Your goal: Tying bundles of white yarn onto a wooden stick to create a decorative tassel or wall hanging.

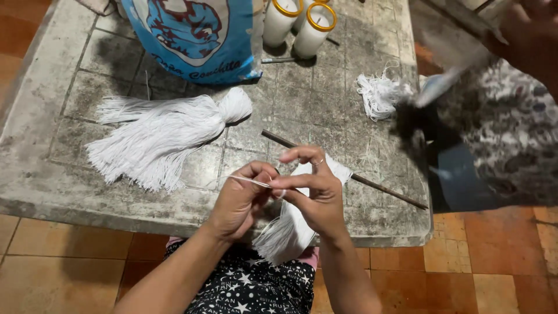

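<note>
Seen from above, a person's two hands work at the near edge of a worn, grey stone table (52, 192). The left hand (238, 200) is closed, its thumb and forefinger pinching one thin white thread (247, 180) that sticks out to the left. The right hand (314, 192) pinches the same thread just beside the left fingertips, its other fingers curled above. Behind and below both hands hangs a white thread tassel (288, 229), lying over the table edge with its loose fringe spreading down toward the person's dark star-patterned lap (256, 288).

On the table to the left, well apart from the hands, lies a larger finished tassel (163, 131) with a knotted round head pointing right. A thin dark stick (354, 177) runs diagonally across the table behind the right hand. Farther right sits a small heap of loose white threads (378, 93). At the far edge stand two white candles in glass jars with yellow rims (299, 23), beside a blue printed bag (192, 38). At the right edge another person in patterned clothing (505, 134) appears, blurred
</note>
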